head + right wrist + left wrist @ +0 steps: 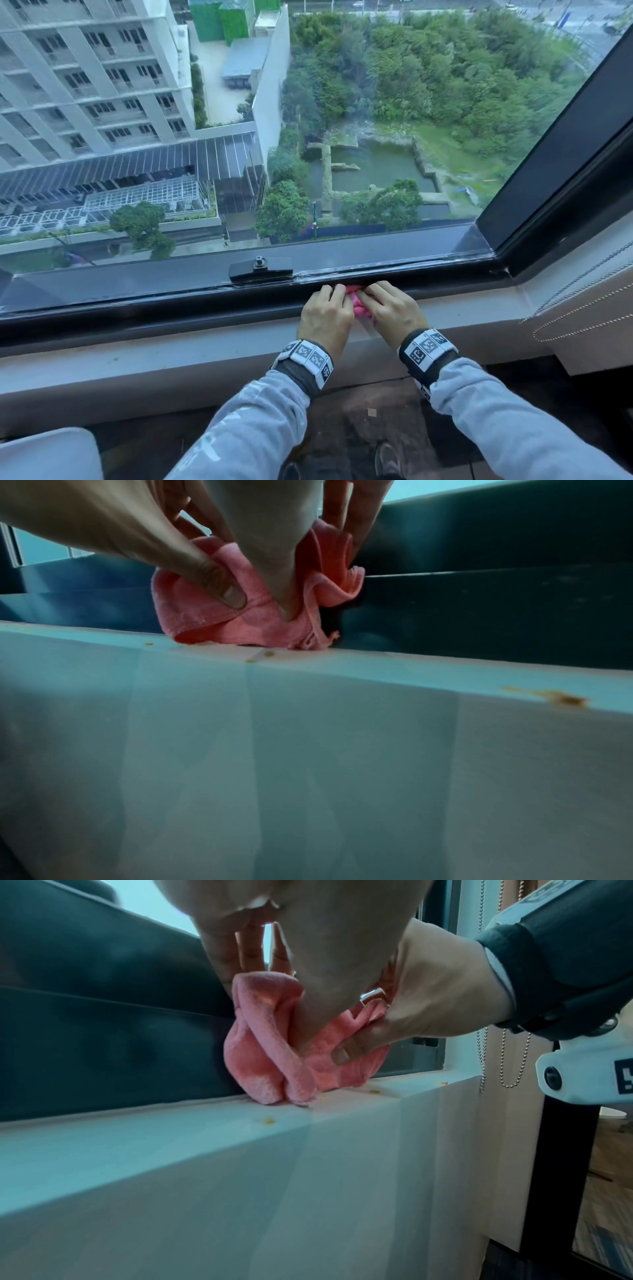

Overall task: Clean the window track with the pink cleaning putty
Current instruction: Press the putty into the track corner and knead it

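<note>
- Left of the hands, on the dark window frame: a black metal latch (261,268), flat against the lower rail, just beside the glass.
- Left hand (327,317) knuckles up over the dark window track (171,301), fingers curled down onto a pink folded wad (358,305) with a soft, napped surface that reads more as cloth than putty.
- Wad squeezed between both hands, upper part pushed against the dark track, lower folds touching the pale window sill (171,353).
- Right hand (390,311) touching the left, fingers likewise bent into the wad.
- Far right: a beaded blind chain (582,291) hanging along the wall.
- Shown by the left wrist view alone: left thumb (325,1001) driven into a fold of the wad, right thumb (356,1047) pinching the lower edge, small yellow crumbs (268,1119) on the sill.
- Shown by the right wrist view alone: a frayed corner of the wad at the seam of sill and frame, plus a brownish smear (565,700) on the sill edge, well apart to the right.
- Only in the head view: trees, a pond and a pale high-rise below, through the glass.
- Black-and-white square code tags on the left wristband (308,359) and right wristband (428,349); characters too small to read.
</note>
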